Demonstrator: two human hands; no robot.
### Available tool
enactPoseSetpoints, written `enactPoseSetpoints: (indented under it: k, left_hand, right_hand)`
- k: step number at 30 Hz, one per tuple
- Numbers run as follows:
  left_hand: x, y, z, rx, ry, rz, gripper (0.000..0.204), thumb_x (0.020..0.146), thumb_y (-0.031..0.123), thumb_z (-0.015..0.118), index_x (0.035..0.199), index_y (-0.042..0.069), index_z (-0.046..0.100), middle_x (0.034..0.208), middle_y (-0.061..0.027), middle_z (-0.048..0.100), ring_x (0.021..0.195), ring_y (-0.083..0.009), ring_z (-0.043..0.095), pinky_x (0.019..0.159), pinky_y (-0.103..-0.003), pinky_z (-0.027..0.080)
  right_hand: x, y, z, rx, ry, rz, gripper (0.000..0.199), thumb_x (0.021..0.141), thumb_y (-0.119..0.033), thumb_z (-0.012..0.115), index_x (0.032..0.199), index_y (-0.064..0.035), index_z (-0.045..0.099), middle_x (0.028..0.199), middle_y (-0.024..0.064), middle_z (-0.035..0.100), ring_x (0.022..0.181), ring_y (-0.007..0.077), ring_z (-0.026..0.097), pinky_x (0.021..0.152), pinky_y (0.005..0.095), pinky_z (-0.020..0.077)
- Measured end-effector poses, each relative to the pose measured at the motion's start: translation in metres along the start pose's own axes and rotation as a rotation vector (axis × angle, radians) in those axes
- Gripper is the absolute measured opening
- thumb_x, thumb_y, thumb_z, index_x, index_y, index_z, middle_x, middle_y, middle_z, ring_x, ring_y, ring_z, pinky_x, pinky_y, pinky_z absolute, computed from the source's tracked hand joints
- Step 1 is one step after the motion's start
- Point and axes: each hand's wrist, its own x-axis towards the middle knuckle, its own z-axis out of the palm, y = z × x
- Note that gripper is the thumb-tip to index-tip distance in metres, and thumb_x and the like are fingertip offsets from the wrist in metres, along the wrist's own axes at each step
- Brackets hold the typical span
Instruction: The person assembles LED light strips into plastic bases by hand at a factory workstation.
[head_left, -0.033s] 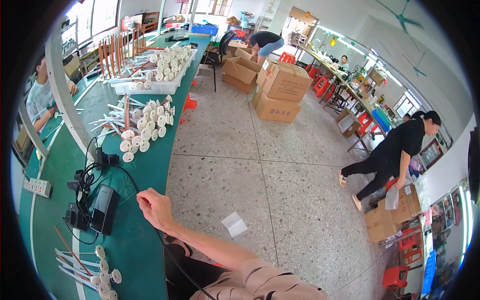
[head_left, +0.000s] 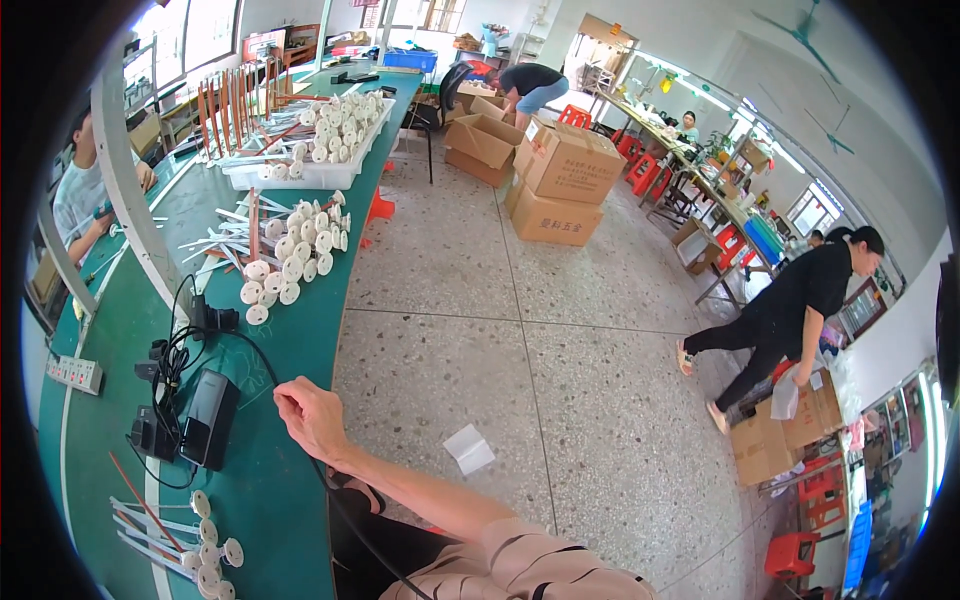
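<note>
My right hand (head_left: pixel 310 418) rests at the edge of the green worktable (head_left: pixel 285 350), its fingers curled in. Whatever they may hold is hidden. A black cable (head_left: pixel 345 515) passes beneath this hand and drops past the table edge toward my lap. Left of the hand lie a black power adapter (head_left: pixel 208 420) and a tangle of dark cords (head_left: pixel 172 370). Farther up the table is a pile of white disc-headed parts with thin strips (head_left: pixel 296 248); a smaller bunch (head_left: pixel 208 555) lies at the lower left. My left hand is out of view.
A white tray (head_left: pixel 290 178) heaped with similar parts stands farther along the table. A white post (head_left: pixel 130 200) rises from it, near a power strip (head_left: pixel 75 374). Stacked cartons (head_left: pixel 565 175) and a paper sheet (head_left: pixel 468 449) are on the floor. A person (head_left: pixel 790 310) stands at right.
The person standing at the right has shifted slightly, and the ceiling fan blades have turned. My right hand and the parts on the table stay where they were.
</note>
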Motion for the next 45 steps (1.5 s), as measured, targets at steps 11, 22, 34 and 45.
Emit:
enactPoseSetpoints:
  k: [11,22,34,45]
  left_hand:
    - [0.000,0.012,0.011,-0.029,0.118,0.064,0.014,0.080,0.007,0.063,0.085,-0.006,0.062,0.076,-0.0121,0.061,0.067,-0.0220,0.056,0.065,-0.036,0.047]
    - [0.011,0.017,-0.009,-0.010,0.284,-0.074,0.019,0.084,0.008,0.062,0.069,-0.002,0.055,0.061,-0.0065,0.052,0.054,-0.0175,0.047,0.053,-0.034,0.040]
    - [0.006,0.030,0.001,0.180,0.301,0.007,0.048,0.091,0.019,0.058,0.050,0.010,0.036,0.048,-0.0001,0.034,0.044,-0.0119,0.032,0.045,-0.030,0.026]
    - [0.007,0.020,-0.006,0.103,0.298,-0.040,0.047,0.089,0.020,0.062,0.051,0.009,0.039,0.048,0.0004,0.035,0.046,-0.0127,0.032,0.048,-0.032,0.027]
  right_hand:
    - [-0.001,-0.002,0.001,-0.007,-0.001,0.007,0.006,0.084,-0.002,0.067,0.089,-0.0021,0.064,0.073,0.0073,0.059,0.054,0.0168,0.058,0.050,0.0286,0.0448]
    - [0.001,-0.004,-0.001,0.031,-0.017,0.033,0.004,0.086,-0.004,0.067,0.089,-0.0024,0.064,0.073,0.0069,0.060,0.054,0.0165,0.058,0.050,0.0282,0.0446]
    - [0.001,0.001,0.002,-0.014,0.027,0.007,0.013,0.090,-0.013,0.065,0.084,-0.0017,0.062,0.069,0.0082,0.057,0.051,0.0202,0.055,0.048,0.0320,0.0419]
    - [-0.002,-0.003,0.004,-0.005,0.027,-0.013,0.013,0.090,-0.012,0.064,0.084,-0.0016,0.062,0.069,0.0084,0.057,0.053,0.0214,0.057,0.049,0.0322,0.0428]
